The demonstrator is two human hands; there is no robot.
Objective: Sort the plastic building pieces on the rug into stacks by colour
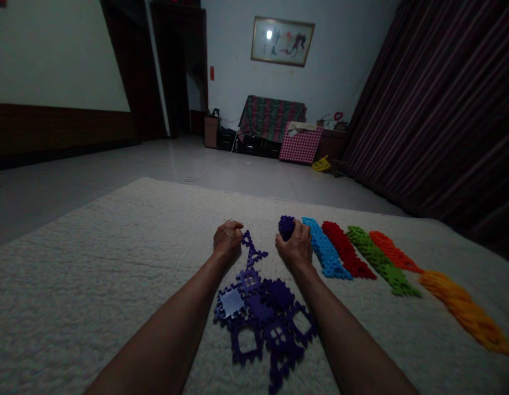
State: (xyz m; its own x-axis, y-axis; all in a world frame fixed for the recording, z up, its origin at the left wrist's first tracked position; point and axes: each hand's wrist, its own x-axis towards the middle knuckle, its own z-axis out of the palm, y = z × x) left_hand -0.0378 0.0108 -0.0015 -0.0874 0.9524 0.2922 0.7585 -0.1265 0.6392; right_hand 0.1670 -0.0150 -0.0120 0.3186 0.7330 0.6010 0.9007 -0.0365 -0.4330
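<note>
Pile of purple tiles; beyond it, our right hand has a stack in a part-spread grip. Left hand curls beside triangles, hold we can't tell. Stacking, we judge; next calls for matching edges.

dim light, glare on framed picture

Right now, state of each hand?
Left hand: curled beside a purple triangular piece; grip cannot be told.
Right hand: closed around a purple stack.
</note>
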